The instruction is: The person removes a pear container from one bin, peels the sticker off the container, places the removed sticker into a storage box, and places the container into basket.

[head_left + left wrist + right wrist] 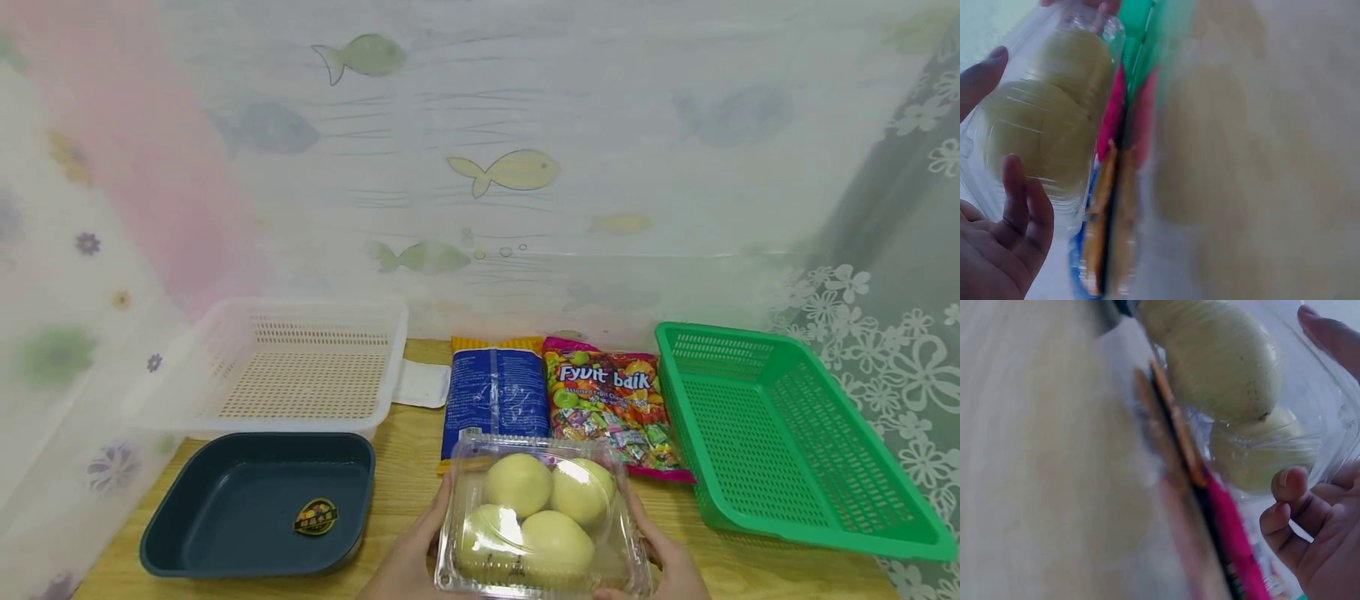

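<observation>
A clear plastic clamshell box (542, 521) with several pale yellow-green fruits inside sits at the front middle of the wooden table. My left hand (408, 554) grips its left side and my right hand (671, 562) grips its right side. In the left wrist view the box (1041, 112) shows between thumb and curled fingers (1022, 206). From the right wrist camera the box (1241, 394) lies against curled fingers (1288, 506), with the thumb over its top.
A dark blue tray (258, 504) lies front left, a white perforated basket (300, 367) behind it. A blue snack bag (493, 392) and a colourful candy bag (607, 392) lie beyond the box. A green basket (787, 442) stands at the right.
</observation>
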